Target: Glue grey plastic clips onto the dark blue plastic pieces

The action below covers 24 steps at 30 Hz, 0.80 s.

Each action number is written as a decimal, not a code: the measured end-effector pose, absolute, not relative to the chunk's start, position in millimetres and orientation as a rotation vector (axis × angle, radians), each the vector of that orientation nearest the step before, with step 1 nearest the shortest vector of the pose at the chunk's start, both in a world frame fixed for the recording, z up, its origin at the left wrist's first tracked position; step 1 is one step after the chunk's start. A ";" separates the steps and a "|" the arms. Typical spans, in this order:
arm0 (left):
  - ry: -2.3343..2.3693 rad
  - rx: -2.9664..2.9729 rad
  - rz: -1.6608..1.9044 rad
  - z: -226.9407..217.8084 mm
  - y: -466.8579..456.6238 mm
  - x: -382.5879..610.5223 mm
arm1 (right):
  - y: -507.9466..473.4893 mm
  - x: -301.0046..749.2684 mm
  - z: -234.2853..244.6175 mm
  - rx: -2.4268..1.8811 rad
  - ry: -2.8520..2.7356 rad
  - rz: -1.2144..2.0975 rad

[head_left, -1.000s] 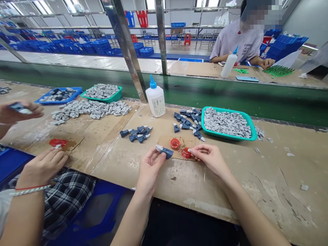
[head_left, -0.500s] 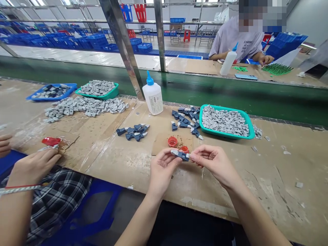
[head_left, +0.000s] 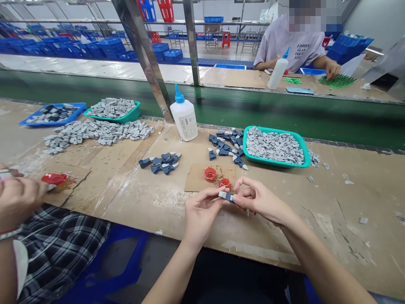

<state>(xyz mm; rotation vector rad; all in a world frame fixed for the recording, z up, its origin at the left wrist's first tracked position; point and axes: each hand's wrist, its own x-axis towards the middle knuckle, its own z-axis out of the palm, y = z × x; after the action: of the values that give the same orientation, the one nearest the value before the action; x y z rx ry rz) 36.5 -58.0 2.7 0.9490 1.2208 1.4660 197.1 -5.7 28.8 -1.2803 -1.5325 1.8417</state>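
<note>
Between my fingers, just above the cardboard-covered table, is a small dark blue and grey plastic part [head_left: 226,196]. My left hand [head_left: 202,211] pinches its left side between thumb and fingers. On its right end my right hand [head_left: 261,200] has thumb and fingertips closed. Right behind the part sit two red caps, the nearer cap [head_left: 225,183] and the farther cap [head_left: 210,173], on a cardboard piece [head_left: 193,179]. A small group of blue and grey parts [head_left: 161,162] lies to the left, and a second pile [head_left: 225,145] lies beyond the caps.
A teal tray [head_left: 308,156] of small grey pieces stands at the right back. Near the table's far edge is a white bottle with blue nozzle [head_left: 186,122]. Grey pieces [head_left: 98,131] are heaped at left. A co-worker's hand [head_left: 22,194] works at far left; another person sits opposite.
The part has turned in my fingers, its grey end now nearer my left fingertips. The left co-worker's hand has pulled back to the left. The person opposite reaches onto the green pieces.
</note>
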 end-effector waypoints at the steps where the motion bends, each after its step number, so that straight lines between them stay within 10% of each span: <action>1: 1.223 0.952 1.468 2.8 -57.8 36.3 | -4.4 198.3 28.5 -1.257 -1.560 1.831; 17: 0.984 0.522 1.250 14.7 -53.9 39.9 | 10.6 210.3 57.6 -1.329 -1.622 1.690; 24: 0.908 0.415 1.246 17.5 -56.9 25.6 | 85.9 279.7 36.5 -1.916 -1.889 0.457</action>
<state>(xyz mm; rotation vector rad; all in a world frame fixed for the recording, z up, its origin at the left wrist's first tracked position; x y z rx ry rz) 25.6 -56.9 17.5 0.4149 0.9082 1.2463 279.7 85.9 36.5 -1.9158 -1.8888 0.4574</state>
